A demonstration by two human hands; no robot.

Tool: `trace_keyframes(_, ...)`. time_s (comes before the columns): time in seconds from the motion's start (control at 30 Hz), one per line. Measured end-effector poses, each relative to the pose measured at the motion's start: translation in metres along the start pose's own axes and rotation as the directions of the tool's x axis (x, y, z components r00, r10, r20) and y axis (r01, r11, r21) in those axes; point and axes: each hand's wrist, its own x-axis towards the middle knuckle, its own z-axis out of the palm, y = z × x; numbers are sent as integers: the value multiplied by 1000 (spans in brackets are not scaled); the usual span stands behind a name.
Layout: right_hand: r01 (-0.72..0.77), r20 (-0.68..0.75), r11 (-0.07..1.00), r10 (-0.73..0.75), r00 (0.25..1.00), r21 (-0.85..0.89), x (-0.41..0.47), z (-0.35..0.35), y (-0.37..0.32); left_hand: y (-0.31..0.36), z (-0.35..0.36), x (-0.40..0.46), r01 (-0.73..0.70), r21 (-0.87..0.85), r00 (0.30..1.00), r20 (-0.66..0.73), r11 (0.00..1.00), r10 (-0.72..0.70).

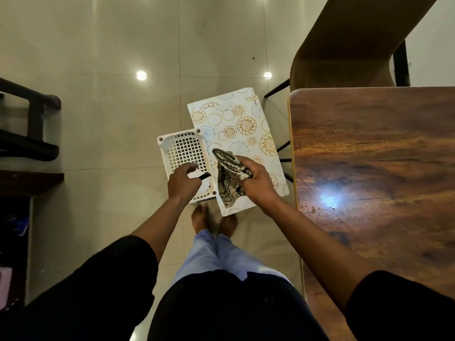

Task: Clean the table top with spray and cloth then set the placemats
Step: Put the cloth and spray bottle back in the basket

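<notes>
While the person stands beside the wooden table (374, 168), both hands work low over the floor, next to a white plastic basket (183, 150) with a lattice wall. Left hand (183, 184): fingers curled round something white with a black lever showing past the knuckles, most likely the trigger head of the spray bottle (202, 175); the body of it is hidden by the hand, so that identification is a judgement. Right hand (256, 179): fingers and thumb pinch a bunched checked cloth (227, 178), most of which hangs loose below the grip. Under the cloth, patterned placemats (237, 126) with gold floral rings lie on the tiled floor (103, 70), one edge tucked against or under the basket; how many are stacked cannot be told. The table top is bare wood with a bright lamp glare, off to the person's right, well apart from both hands. Step in hand, as judged: collecting spray and cloth, with wiping not yet begun and the mats not set. Risks noted: the dangling cloth could drag across the placemats and shift or soil them; the spray, held only at its head, could swing and knock the light basket over or discharge onto the mats; bare feet (214, 220) stand just beside the mat edge, so a step forward could crease it or slip on glossy tile
</notes>
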Motion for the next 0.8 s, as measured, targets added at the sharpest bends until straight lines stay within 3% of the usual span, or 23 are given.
trace_keyframes(0.13, 62, 19, 997, -62, 998, -42, -4, 5, -18, 44, -19, -15, -126, -322, 992, -70, 939, 109)
trace_keyframes(0.2, 119, 43, 991, -116, 992, -64, -9, 8, -35, 66, -29, -22, -20, -543, 993, 90, 839, 82)
trace_keyframes(0.3, 227, 78, 972, -223, 972, -52, -22, 9, -62, 88, -48, -33, 207, -693, 911, 395, 691, 122)
trace_keyframes(0.4, 316, 85, 948, -311, 947, -44, -34, 8, -84, 97, -68, -35, 254, -716, 867, 467, 651, 175)
trace_keyframes(0.53, 483, 131, 875, -478, 868, -9, -45, 6, -105, 108, -91, -36, 264, -670, 817, 537, 694, 208)
trace_keyframes(0.67, 728, 186, 669, -705, 685, -146, -46, 8, -121, 117, -101, -41, 362, -614, 739, 647, 702, 185)
trace_keyframes(0.8, 814, 356, 499, -733, 580, -298, -35, 8, -131, 113, -113, -37, 354, -556, 706, 686, 752, 175)
